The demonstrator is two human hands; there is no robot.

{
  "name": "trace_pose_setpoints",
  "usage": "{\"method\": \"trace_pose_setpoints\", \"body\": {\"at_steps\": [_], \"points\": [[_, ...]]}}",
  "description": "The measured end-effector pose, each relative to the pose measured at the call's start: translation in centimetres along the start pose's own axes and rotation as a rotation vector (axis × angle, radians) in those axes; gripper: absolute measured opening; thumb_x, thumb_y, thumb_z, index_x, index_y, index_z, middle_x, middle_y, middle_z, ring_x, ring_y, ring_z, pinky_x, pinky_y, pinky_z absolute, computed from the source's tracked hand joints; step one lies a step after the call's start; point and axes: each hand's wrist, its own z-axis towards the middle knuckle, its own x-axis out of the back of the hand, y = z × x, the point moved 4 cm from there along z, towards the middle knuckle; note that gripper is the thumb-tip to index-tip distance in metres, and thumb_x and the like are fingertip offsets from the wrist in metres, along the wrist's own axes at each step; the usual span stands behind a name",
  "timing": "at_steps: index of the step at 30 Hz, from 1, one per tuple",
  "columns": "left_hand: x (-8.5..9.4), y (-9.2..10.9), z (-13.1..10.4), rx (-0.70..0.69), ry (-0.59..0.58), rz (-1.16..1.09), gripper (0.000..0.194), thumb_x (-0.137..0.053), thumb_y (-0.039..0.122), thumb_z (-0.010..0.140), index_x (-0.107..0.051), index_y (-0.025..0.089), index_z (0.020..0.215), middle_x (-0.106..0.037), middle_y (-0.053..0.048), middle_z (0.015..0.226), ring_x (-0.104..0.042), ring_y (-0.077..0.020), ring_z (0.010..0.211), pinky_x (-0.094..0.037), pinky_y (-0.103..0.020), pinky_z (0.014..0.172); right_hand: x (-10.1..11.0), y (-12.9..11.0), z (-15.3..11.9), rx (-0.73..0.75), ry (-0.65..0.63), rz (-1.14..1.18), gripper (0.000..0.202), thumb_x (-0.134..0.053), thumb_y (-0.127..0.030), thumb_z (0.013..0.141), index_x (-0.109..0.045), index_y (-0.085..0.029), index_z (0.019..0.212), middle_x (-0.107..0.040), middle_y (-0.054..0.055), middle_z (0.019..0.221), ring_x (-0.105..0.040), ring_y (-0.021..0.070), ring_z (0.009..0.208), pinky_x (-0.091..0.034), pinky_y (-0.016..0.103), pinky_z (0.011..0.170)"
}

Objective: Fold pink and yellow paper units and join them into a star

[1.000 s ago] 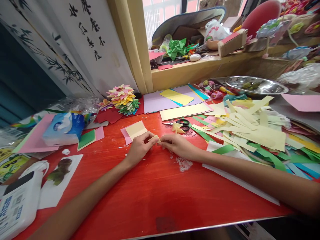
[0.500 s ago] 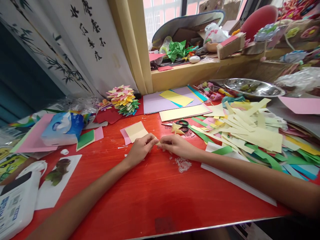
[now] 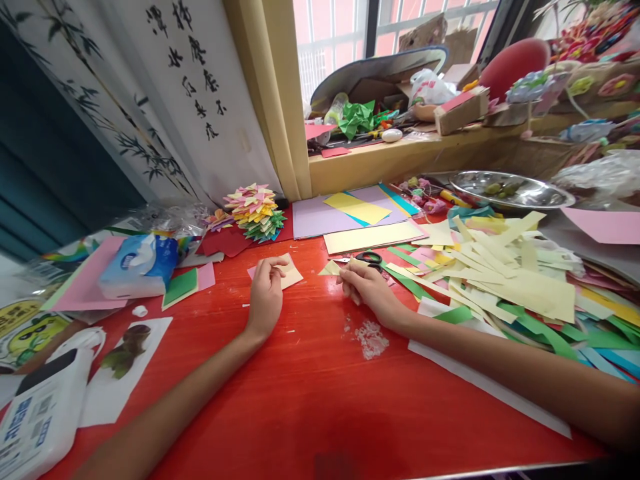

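Note:
My left hand (image 3: 267,293) rests over the small stack of cream and pink paper squares (image 3: 291,272), its fingers bent and slightly apart at the stack's edge. I cannot see it grip a sheet. My right hand (image 3: 367,290) is to the right, fingers curled together beside a small folded piece of yellow paper (image 3: 329,268). Another bit of pale yellow paper shows just behind its knuckles; whether the fingers hold anything is hidden. Black-handled scissors (image 3: 369,258) lie right behind this hand.
Cut paper strips (image 3: 495,267) pile up at the right. Behind are larger coloured sheets (image 3: 310,217), a folded-paper model (image 3: 255,213) and a metal bowl (image 3: 545,195). A tissue pack (image 3: 140,267) and a white device (image 3: 45,413) are at the left. Clear bits (image 3: 371,340) lie on the red table.
My hands were together on a small folded piece of paper; now they are apart. The left has moved left onto the paper squares, the right to the folded pieces by the scissors.

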Motion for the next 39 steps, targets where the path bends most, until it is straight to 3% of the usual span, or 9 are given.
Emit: {"method": "trace_pose_setpoints", "body": {"at_steps": [5, 9, 16, 21, 25, 29, 32, 35, 39], "points": [[-0.3, -1.0, 1.4, -0.221, -0.204, 0.316, 0.020, -0.047, 0.020, 0.079, -0.053, 0.019, 0.097, -0.054, -0.006, 0.111, -0.044, -0.0191, 0.110, -0.030, -0.035, 0.098, 0.3, -0.2, -0.1, 0.007, 0.072, 0.021, 0.034, -0.041, -0.042, 0.084, -0.042, -0.017, 0.062, -0.045, -0.004, 0.052, -0.036, 0.0048, 0.038, -0.027, 0.020, 0.040], [-0.6, -2.4, 1.6, -0.084, -0.284, 0.337, 0.030, -0.054, 0.031, 0.076, -0.053, 0.020, 0.103, -0.055, -0.006, 0.116, -0.049, -0.0201, 0.109, -0.035, -0.035, 0.095, 0.5, -0.5, -0.2, 0.017, 0.119, 0.062, 0.042, -0.043, -0.048, 0.082, -0.038, -0.017, 0.054, -0.042, -0.004, 0.047, -0.035, 0.0048, 0.036, -0.026, 0.021, 0.039], [-0.6, -3.9, 1.8, 0.205, -0.283, 0.090, 0.030, -0.056, 0.040, 0.073, -0.059, 0.020, 0.095, -0.064, -0.005, 0.104, -0.058, -0.0187, 0.097, -0.042, -0.032, 0.088, 0.0, -0.4, -0.1, -0.015, 0.036, 0.029, 0.047, -0.040, -0.051, 0.082, -0.038, -0.017, 0.049, -0.040, -0.004, 0.042, -0.035, 0.0057, 0.035, -0.025, 0.021, 0.040], [-0.4, -3.5, 1.9, 0.231, -0.246, -0.038, 0.030, -0.050, 0.038, 0.076, -0.063, 0.018, 0.094, -0.063, -0.004, 0.108, -0.056, -0.0180, 0.101, -0.040, -0.032, 0.093, -0.8, -0.2, -0.1, 0.002, -0.125, -0.191, 0.042, -0.039, -0.043, 0.084, -0.052, -0.015, 0.056, -0.048, -0.002, 0.046, -0.039, 0.0061, 0.042, -0.030, 0.021, 0.045], [-0.4, -3.9, 1.9, 0.215, -0.249, 0.022, 0.030, -0.051, 0.037, 0.077, -0.062, 0.019, 0.097, -0.063, -0.004, 0.106, -0.057, -0.0182, 0.099, -0.040, -0.032, 0.092, -0.7, 0.3, 0.0, 0.007, -0.095, -0.251, 0.025, -0.041, -0.030, 0.083, -0.058, -0.017, 0.097, -0.062, 0.002, 0.082, -0.047, 0.0056, 0.047, -0.038, 0.022, 0.051], [-0.6, -3.9, 2.0, 0.046, -0.276, 0.182, 0.030, -0.052, 0.023, 0.075, -0.058, 0.017, 0.104, -0.057, -0.005, 0.115, -0.050, -0.0169, 0.108, -0.035, -0.032, 0.098, -0.4, 0.7, 0.1, 0.016, -0.009, -0.231, 0.037, -0.042, -0.023, 0.081, -0.045, -0.021, 0.118, -0.050, 0.007, 0.120, -0.056, 0.0060, 0.058, -0.045, 0.026, 0.065], [-0.8, -3.7, 2.0, -0.039, -0.278, 0.307, 0.036, -0.050, 0.018, 0.074, -0.055, 0.015, 0.109, -0.050, -0.006, 0.124, -0.040, -0.0175, 0.118, -0.026, -0.033, 0.104, -0.5, 0.7, 0.0, 0.033, -0.049, -0.280, 0.030, -0.041, -0.023, 0.082, -0.049, -0.020, 0.111, -0.057, 0.006, 0.107, -0.058, 0.0085, 0.062, -0.045, 0.027, 0.066], [-0.8, -4.0, 2.0, 0.004, -0.276, 0.372, 0.042, -0.049, 0.019, 0.074, -0.049, 0.015, 0.116, -0.045, -0.007, 0.128, -0.037, -0.0186, 0.121, -0.025, -0.034, 0.105, -0.6, 0.5, -0.1, 0.045, -0.087, -0.332, 0.023, -0.039, -0.023, 0.082, -0.052, -0.020, 0.101, -0.060, 0.003, 0.086, -0.058, 0.0110, 0.064, -0.044, 0.026, 0.063], [-0.9, -4.1, 2.0, 0.043, -0.279, 0.367, 0.039, -0.050, 0.020, 0.073, -0.049, 0.019, 0.113, -0.051, -0.005, 0.120, -0.043, -0.0194, 0.114, -0.031, -0.035, 0.100, -0.6, 0.3, -0.1, 0.069, -0.101, -0.341, 0.017, -0.041, -0.021, 0.080, -0.051, -0.020, 0.094, -0.059, 0.003, 0.093, -0.056, 0.0098, 0.061, -0.044, 0.025, 0.059]]}}
